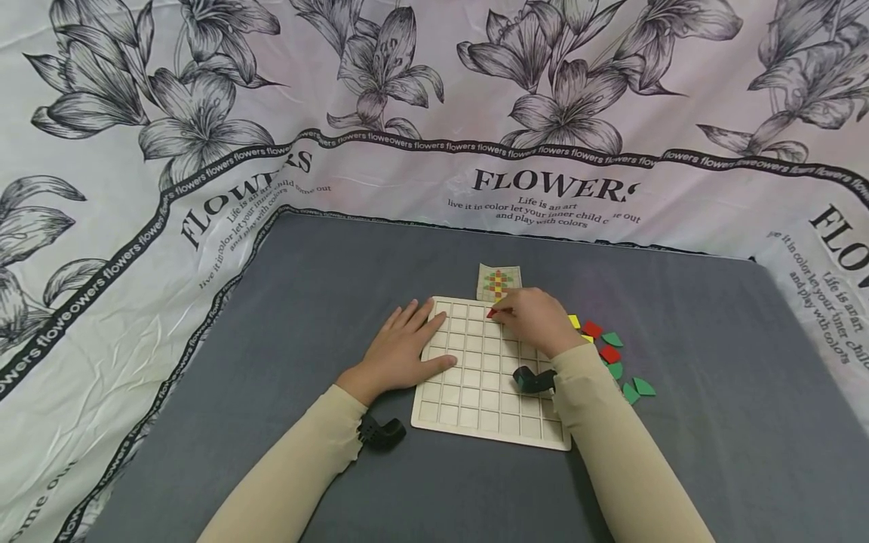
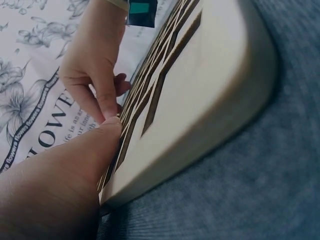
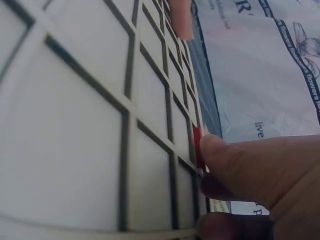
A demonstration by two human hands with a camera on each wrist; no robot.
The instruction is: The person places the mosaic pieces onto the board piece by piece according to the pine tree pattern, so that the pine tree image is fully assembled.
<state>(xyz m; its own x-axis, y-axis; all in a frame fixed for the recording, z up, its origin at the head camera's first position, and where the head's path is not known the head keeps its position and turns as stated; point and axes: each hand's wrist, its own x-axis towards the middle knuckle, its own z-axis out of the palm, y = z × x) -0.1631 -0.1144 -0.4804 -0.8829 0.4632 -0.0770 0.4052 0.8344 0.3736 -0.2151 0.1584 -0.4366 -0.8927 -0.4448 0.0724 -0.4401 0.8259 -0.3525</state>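
Note:
A pale wooden grid board lies on the grey cloth, its square cells marked off by raised ridges. My left hand rests on its left edge with the fingers spread. At the far row of cells, my right hand pinches a small red tile. Close up in the right wrist view, the red tile is at a cell by the board's edge, against the thumb; whether it sits fully in the cell cannot be told. The left wrist view hides the tile behind fingers.
A small pattern card with a coloured design lies beyond the board's far edge. Right of the board are loose red tiles, yellow tiles and several green rounded tiles, some partly behind the right forearm. Flower-printed cloth hangs behind the table.

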